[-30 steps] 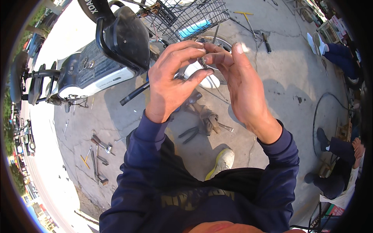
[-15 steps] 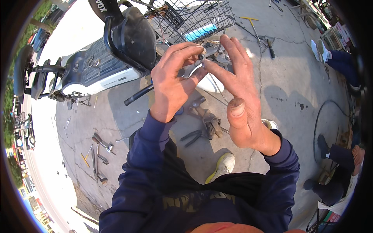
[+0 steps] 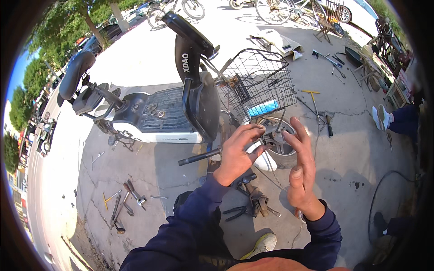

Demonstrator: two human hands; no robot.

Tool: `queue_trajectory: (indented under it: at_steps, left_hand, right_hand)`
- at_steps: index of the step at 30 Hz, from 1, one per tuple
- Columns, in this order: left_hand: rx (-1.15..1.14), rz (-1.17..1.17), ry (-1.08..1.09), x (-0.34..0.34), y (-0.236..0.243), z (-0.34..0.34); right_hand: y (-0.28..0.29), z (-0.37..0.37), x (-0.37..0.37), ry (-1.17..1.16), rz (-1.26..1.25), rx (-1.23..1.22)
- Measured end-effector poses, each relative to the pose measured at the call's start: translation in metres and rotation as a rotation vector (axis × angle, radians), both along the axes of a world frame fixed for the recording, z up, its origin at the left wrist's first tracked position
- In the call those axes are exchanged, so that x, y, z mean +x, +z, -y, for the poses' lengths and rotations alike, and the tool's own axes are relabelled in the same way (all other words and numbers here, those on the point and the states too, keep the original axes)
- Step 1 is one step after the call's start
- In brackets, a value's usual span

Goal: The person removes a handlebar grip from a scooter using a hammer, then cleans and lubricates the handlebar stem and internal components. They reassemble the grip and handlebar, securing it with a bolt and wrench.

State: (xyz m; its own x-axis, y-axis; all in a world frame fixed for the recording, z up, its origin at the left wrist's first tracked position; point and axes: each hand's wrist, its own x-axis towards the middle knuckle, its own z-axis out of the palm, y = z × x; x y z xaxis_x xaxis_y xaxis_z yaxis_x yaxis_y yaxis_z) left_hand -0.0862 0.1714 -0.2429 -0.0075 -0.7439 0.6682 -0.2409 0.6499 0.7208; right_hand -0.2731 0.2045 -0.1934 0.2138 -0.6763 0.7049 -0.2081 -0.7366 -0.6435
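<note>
Wire basket [image 3: 279, 81] with light-blue panel [image 3: 263, 108]

1 small, dark, narrow piece [image 3: 263, 139] is pinched between the thumb and forefinger of the left hand [image 3: 235, 152], held up in the air and overlapping the wheel [image 3: 282, 147] beyond. Its outline blends into that background, so its exact shape and tilt are hard to tell.
</note>
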Motion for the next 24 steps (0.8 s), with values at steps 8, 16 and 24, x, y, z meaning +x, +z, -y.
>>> queue_trajectory:
  at_steps: [8,16,24]
  left_hand:
    - [0.209,-0.155,-0.060,-0.005,-0.014,0.008]
    - [0.434,-0.346,-0.138,-0.002,-0.037,0.013]
    - [0.432,-0.309,-0.113,-0.007,-0.058,0.018]
  right_hand:
    - [0.123,0.050,0.019,0.079,0.218,0.415]
    - [0.216,0.093,0.017,-0.143,0.076,-0.074]
    - [0.206,0.091,-0.023,-0.563,-0.565,-0.260]
